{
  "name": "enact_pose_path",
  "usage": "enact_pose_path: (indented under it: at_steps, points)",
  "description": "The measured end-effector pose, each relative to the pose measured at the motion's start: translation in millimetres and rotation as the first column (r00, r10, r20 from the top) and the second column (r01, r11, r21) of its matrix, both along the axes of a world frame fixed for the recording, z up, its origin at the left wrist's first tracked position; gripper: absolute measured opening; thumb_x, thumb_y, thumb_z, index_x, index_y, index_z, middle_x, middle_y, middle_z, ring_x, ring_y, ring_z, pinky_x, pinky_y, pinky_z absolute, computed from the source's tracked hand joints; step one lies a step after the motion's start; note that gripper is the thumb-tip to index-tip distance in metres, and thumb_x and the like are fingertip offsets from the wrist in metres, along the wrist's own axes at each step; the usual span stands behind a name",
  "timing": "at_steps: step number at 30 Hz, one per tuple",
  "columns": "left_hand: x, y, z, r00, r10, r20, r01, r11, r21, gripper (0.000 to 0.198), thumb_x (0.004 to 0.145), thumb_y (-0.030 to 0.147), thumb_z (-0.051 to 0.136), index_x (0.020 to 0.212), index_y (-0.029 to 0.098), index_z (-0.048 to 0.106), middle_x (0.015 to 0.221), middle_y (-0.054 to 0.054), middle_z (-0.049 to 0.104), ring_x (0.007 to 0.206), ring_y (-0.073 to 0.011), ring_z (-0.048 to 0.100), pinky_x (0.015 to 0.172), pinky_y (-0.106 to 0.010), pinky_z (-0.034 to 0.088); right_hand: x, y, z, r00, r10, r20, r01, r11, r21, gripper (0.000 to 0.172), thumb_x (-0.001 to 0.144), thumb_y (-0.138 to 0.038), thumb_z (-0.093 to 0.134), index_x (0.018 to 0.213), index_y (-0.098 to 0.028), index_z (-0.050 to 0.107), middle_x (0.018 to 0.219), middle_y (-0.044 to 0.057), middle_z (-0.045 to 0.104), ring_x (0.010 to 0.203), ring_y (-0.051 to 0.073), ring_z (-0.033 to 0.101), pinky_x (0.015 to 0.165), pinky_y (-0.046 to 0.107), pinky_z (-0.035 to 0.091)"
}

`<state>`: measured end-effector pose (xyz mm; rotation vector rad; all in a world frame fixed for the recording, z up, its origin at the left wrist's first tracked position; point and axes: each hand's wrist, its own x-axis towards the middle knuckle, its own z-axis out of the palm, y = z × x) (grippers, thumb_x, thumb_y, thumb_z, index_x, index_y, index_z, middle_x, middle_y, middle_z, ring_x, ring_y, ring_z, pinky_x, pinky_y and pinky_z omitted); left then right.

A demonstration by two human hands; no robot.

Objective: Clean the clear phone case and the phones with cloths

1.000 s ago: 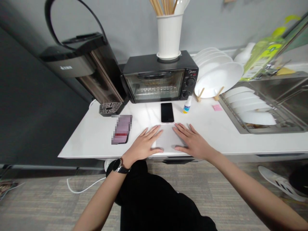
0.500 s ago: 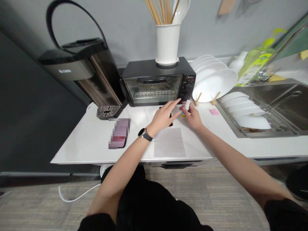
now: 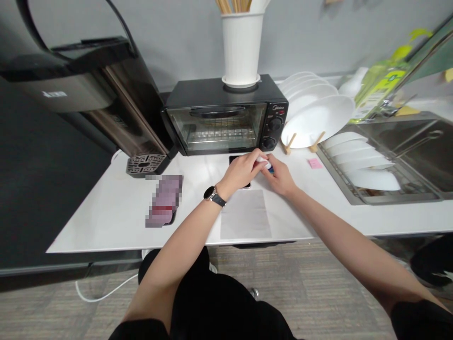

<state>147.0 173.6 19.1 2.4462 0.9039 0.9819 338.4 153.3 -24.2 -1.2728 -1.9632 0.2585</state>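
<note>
A small white-capped tube (image 3: pixel 264 162) with a blue band lies tilted between my two hands, just in front of the oven's control knobs. My right hand (image 3: pixel 279 176) has its fingers wrapped round the blue end. At the white end, the fingers of my left hand (image 3: pixel 242 170) are closed on the cap, and much of the tube is hidden by both hands. A dark phone-like slab (image 3: pixel 234 159) lies partly covered beneath my left hand. Closer to the counter's front edge is a thin greyish translucent sheet (image 3: pixel 245 216).
A black toaster oven (image 3: pixel 215 120) stands behind my hands, with a white cup (image 3: pixel 242 47) of chopsticks on top. To the left are a tall drink machine (image 3: pixel 106 94) and a pixelated phone (image 3: pixel 164 200). Racked plates (image 3: pixel 318 118), a pink note (image 3: pixel 314 163) and a sink (image 3: pixel 357 197) are right.
My left hand has moved right and closed on the tube's white cap. The tube has tipped from near upright toward the left. The camera view has shifted slightly.
</note>
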Motion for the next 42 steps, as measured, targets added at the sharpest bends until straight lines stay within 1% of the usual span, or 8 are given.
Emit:
enact_pose_path:
  at_steps: [11,17,22,25,29,33,39,42]
  points:
    - [13,-2,-9.4,0.976,0.111,0.185,-0.105,0.994,-0.042,0.018,0.107,0.036,0.061,0.099,0.020,0.064,0.088,-0.002,0.073,0.080,-0.0168,0.068,0.077,-0.028,0.048,-8,-8,6.8,0.977,-0.149,0.152,0.152,0.988,-0.003,0.075,0.106,-0.074,0.025,0.119,-0.017,0.072,0.084,0.010,0.077,0.069,0.027,0.070,0.066,0.033,0.041]
    - [14,-4,-12.0,0.973,0.153,0.171,-0.151,0.988,-0.025,0.016,0.107,0.032,0.061,0.096,0.021,0.063,0.087,-0.002,0.074,0.081,-0.0170,0.069,0.077,-0.028,0.048,-9,-8,8.5,0.967,-0.172,0.187,0.182,0.983,-0.037,0.065,0.107,-0.065,0.034,0.125,-0.018,0.076,0.079,0.011,0.079,0.068,0.027,0.071,0.065,0.032,0.038]
    - [15,-7,-11.8,0.977,0.165,0.135,-0.167,0.986,0.008,0.020,0.109,0.032,0.059,0.093,0.021,0.062,0.086,-0.001,0.074,0.081,-0.0169,0.069,0.077,-0.028,0.049,-9,-6,8.0,0.961,-0.199,0.192,0.214,0.975,-0.057,0.057,0.105,-0.061,0.044,0.112,-0.018,0.081,0.082,0.013,0.080,0.072,0.029,0.072,0.064,0.032,0.037]
    - [16,-9,-10.2,0.979,0.161,0.126,-0.168,0.984,0.051,0.021,0.110,0.033,0.057,0.094,0.021,0.063,0.089,-0.003,0.074,0.084,-0.0177,0.069,0.080,-0.029,0.050,-7,-4,7.3,0.985,-0.140,0.104,0.147,0.987,-0.069,0.057,0.104,-0.062,0.046,0.104,-0.018,0.081,0.081,0.011,0.080,0.070,0.026,0.071,0.065,0.032,0.040]
    - [13,-9,-8.2,0.985,0.143,0.101,-0.155,0.980,0.125,0.018,0.110,0.032,0.055,0.099,0.020,0.064,0.095,-0.005,0.074,0.092,-0.0195,0.068,0.086,-0.032,0.051,-3,-1,6.0,0.999,0.031,0.009,-0.031,1.000,-0.005,0.058,0.105,-0.065,0.044,0.111,-0.018,0.077,0.092,0.008,0.080,0.077,0.024,0.071,0.073,0.031,0.046]
    - [5,-2,-8.0,0.993,0.097,0.068,-0.105,0.987,0.123,0.014,0.110,0.028,0.055,0.102,0.020,0.064,0.098,-0.005,0.073,0.095,-0.0196,0.067,0.089,-0.032,0.051,-2,-2,2.5,0.995,-0.007,0.104,0.000,0.997,0.072,0.060,0.108,-0.065,0.036,0.119,-0.017,0.070,0.104,0.014,0.079,0.089,0.028,0.072,0.076,0.033,0.047]
    - [-3,5,-6.9,0.999,-0.002,0.032,0.003,1.000,-0.025,0.011,0.105,0.028,0.065,0.099,0.020,0.067,0.091,-0.002,0.075,0.085,-0.0167,0.070,0.080,-0.028,0.051,-4,-5,1.8,0.941,-0.093,0.325,0.115,0.992,-0.051,0.062,0.108,-0.063,0.034,0.120,-0.017,0.072,0.081,0.011,0.078,0.072,0.028,0.070,0.067,0.033,0.037]
    - [-1,2,-5.3,0.999,0.031,0.031,-0.030,0.999,-0.032,0.012,0.105,0.027,0.065,0.096,0.020,0.067,0.090,-0.003,0.077,0.085,-0.0173,0.071,0.079,-0.028,0.051,-6,-6,5.1,0.929,-0.121,0.351,0.163,0.982,-0.094,0.062,0.108,-0.063,0.036,0.115,-0.018,0.078,0.081,0.013,0.079,0.074,0.030,0.071,0.068,0.034,0.035]
